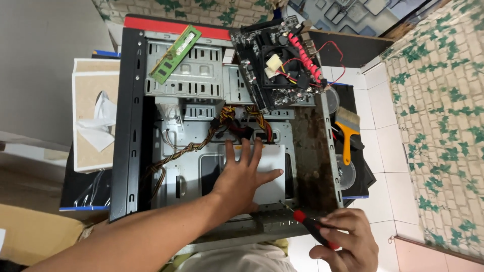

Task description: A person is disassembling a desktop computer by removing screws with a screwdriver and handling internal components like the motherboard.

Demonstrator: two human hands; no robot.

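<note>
Left hand [245, 174]: fingers spread flat, palm pressing the grey power supply [269, 174] at the centre of the open computer case [128, 121].
Right hand [348, 242]: at five o'clock, grip curled around a red-and-black screwdriver [311, 229], its tip at the case's rear edge.

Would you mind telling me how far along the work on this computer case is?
Done: the motherboard and memory stick lie loose on the open case. In hand: the left hand presses flat on the power supply while the right hand drives a screwdriver at the case's rear edge. Left: bundled cables remain inside.
</note>
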